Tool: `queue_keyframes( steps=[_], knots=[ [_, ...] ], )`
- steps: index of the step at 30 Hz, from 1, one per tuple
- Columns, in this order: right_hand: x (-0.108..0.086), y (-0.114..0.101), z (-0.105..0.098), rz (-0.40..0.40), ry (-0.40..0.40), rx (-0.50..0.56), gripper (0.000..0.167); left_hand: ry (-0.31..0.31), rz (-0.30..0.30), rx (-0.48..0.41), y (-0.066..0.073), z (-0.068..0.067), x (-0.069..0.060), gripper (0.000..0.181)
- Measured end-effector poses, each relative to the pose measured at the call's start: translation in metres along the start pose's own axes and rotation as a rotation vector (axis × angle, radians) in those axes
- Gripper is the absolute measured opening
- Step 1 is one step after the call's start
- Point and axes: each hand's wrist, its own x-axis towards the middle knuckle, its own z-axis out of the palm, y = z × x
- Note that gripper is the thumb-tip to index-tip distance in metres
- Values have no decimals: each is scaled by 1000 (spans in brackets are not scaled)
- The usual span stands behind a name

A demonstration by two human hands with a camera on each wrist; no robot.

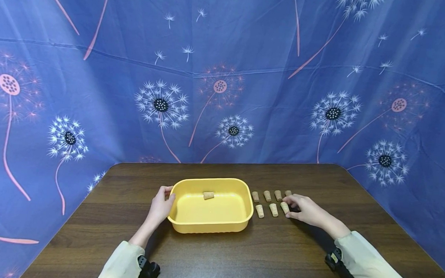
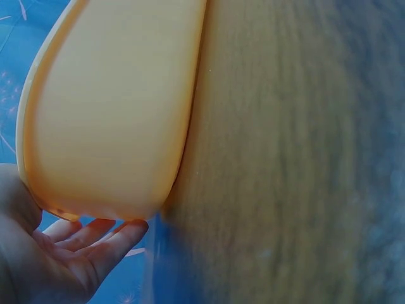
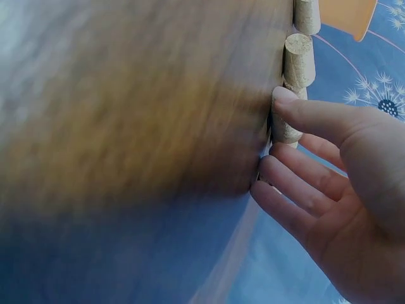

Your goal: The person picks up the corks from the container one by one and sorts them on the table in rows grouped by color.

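Note:
A yellow plastic tub point(image 1: 210, 227) stands on the table, with one cork point(image 1: 208, 195) lying inside near its back wall. At the tub's left end my left hand point(image 1: 161, 206) holds the rim; in the left wrist view its fingers point(image 2: 104, 250) lie against the outer end. To the tub's right are two rows of corks. My right hand point(image 1: 308, 210) pinches the rightmost cork point(image 1: 284, 208) of the front row between thumb and fingers. Seen from the right wrist, the thumb point(image 3: 310, 114) presses on that cork point(image 3: 286, 131), partly covering it.
Two more front-row corks point(image 1: 273, 210) lie between the right hand and the tub. Several corks point(image 1: 267, 196) form the back row, the last partly behind the right hand. The brown wooden table point(image 1: 218, 257) ends at a blue dandelion-print cloth point(image 1: 246, 95).

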Motion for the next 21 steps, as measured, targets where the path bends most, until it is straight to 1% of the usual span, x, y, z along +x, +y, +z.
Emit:
queue_keyframes(
  steps=[5, 12, 16, 18, 21],
  knots=[
    [-3, -2, -2, 23, -1, -3, 45, -2, -2, 0, 0, 0, 0, 31],
    [-6, 0, -4, 19, 59, -31, 49, 10, 25, 0, 2, 0, 0, 30],
    [-6, 1, -7, 22, 64, -21, 49, 0, 15, 1, 1, 0, 0, 31],
    [-6, 1, -9, 10, 74, -16, 47, -4, 11, 1, 1, 0, 0, 31],
    [-5, 1, -10, -36, 111, -18, 45, -7, 5, 0, 2, 0, 0, 31]
  ],
)
